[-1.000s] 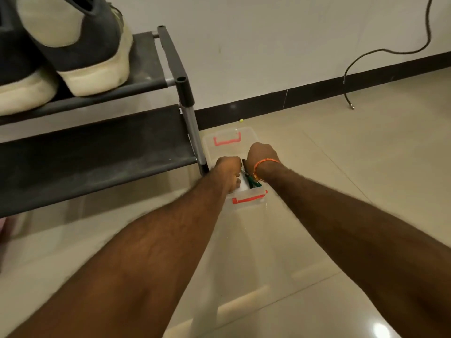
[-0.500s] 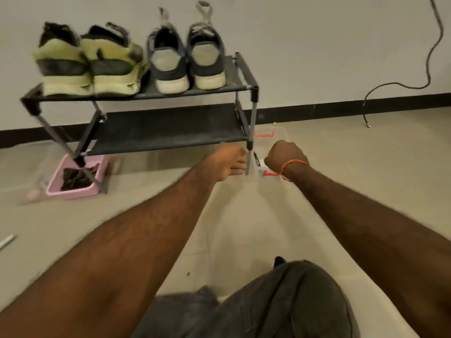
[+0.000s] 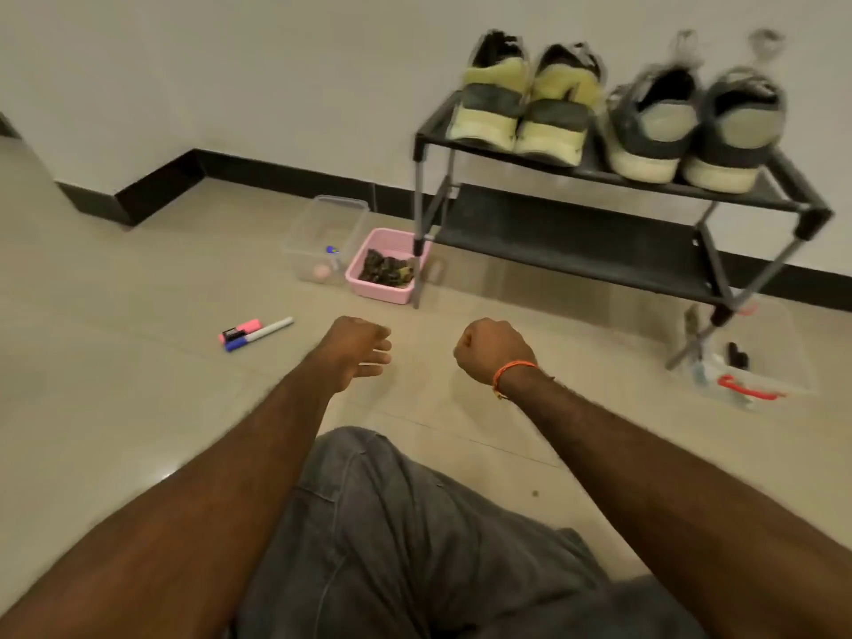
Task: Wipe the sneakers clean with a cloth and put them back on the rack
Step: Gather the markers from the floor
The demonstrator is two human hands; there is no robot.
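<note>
looking down from the head view, i see both forearms stretched out over the tiled floor [image 3: 115, 408], above a bent knee in grey trousers [image 3: 415, 537]. my left hand [image 3: 357, 350] hangs with its fingers loosely relaxed and grasps nothing; my right hand [image 3: 491, 348] is clenched into a fist, an orange band [image 3: 511, 373] round its wrist, and i cannot see anything inside it. the sneakers lie well apart from both hands, up and to the right on the top shelf of the black rack [image 3: 576, 237]: a yellow-and-grey pair [image 3: 525, 101] on the left of the shelf and a grey pair with pale soles [image 3: 691, 126] just beside it on the right, heels toward me, though blurred. the lower shelf shows bare dark fabric. at the rack's left foot sits a pink basket [image 3: 382, 288] with a dark crumpled cloth [image 3: 387, 267] inside, nearer my left hand than the shoes are. a clear tub [image 3: 322, 232] stands just left of the basket. two markers [image 3: 253, 333] lie on the floor left of my left hand. a clear box with red latches [image 3: 756, 362] rests by the rack's right foot.
</note>
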